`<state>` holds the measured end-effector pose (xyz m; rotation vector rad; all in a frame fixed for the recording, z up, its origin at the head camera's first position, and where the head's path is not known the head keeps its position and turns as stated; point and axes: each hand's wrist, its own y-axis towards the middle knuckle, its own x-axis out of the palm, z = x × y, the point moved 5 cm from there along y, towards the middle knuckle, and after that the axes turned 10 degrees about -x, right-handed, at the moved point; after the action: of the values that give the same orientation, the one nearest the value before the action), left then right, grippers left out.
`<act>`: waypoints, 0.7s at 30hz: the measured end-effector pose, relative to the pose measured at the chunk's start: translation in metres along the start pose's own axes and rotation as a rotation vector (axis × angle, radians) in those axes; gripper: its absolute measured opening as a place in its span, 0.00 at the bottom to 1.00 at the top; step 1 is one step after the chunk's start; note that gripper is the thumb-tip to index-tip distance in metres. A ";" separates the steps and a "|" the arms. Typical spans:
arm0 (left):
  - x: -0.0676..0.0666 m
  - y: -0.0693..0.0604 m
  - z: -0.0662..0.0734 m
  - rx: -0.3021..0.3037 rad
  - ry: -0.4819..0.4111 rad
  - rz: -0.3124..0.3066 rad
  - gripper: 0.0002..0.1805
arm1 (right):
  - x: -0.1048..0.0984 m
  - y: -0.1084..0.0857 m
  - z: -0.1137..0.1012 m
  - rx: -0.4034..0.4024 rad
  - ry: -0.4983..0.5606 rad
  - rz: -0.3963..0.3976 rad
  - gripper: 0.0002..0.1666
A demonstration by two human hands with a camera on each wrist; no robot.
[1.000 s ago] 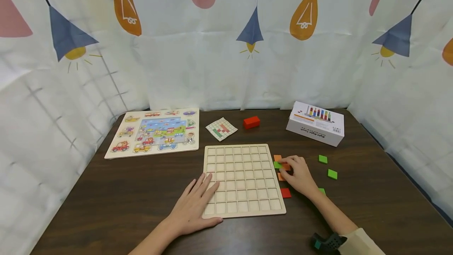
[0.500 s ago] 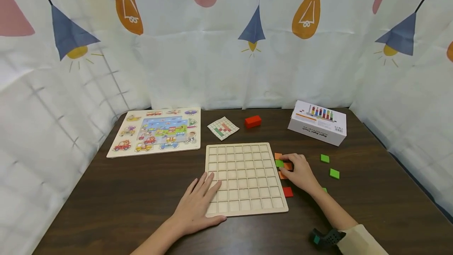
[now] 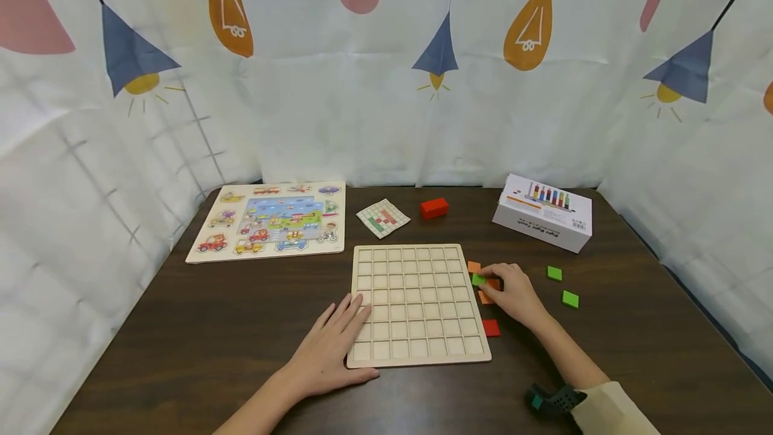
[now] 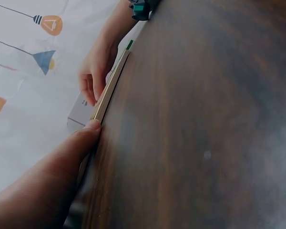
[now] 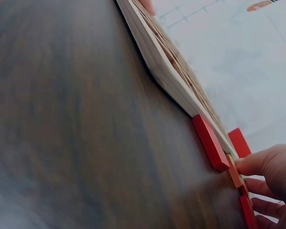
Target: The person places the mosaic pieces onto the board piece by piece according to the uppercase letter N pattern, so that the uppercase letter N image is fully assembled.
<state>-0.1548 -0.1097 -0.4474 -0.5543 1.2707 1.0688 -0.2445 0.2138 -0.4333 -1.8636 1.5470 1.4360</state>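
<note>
A pale wooden grid board (image 3: 417, 304) with bare square cells lies in front of me. My left hand (image 3: 332, 348) rests flat over its left edge, fingers straight; in the left wrist view the thumb (image 4: 81, 143) touches the board's edge. At the board's right side, my right hand (image 3: 513, 294) pinches a green square tile (image 3: 478, 280) between thumb and forefinger. Around it lie orange tiles, one above (image 3: 474, 266) and one below (image 3: 486, 297), and a darker orange one partly under the fingers. A red tile (image 3: 491, 327) lies nearer me, against the board.
Two green tiles, one farther (image 3: 554, 273) and one nearer (image 3: 570, 299), lie right of my right hand. Behind the board are a picture puzzle board (image 3: 272, 220), a small grid pattern card (image 3: 383, 218), a red block (image 3: 434, 208) and a white box (image 3: 543, 212).
The head view has shifted slightly. A green tile beside my right forearm has gone out of sight behind it. Both hands stay at nearly the same places.
</note>
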 end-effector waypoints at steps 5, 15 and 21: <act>-0.001 -0.001 -0.001 -0.026 0.007 0.002 0.54 | -0.003 0.002 -0.003 -0.019 -0.056 -0.015 0.12; -0.001 -0.001 -0.001 -0.036 -0.001 0.012 0.54 | -0.009 0.004 -0.008 -0.157 -0.201 0.049 0.10; 0.000 -0.001 -0.002 -0.046 0.002 0.000 0.54 | -0.013 0.005 -0.011 -0.184 -0.182 0.082 0.09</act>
<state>-0.1547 -0.1114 -0.4481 -0.5898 1.2506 1.1001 -0.2422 0.2107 -0.4164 -1.7269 1.4612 1.7858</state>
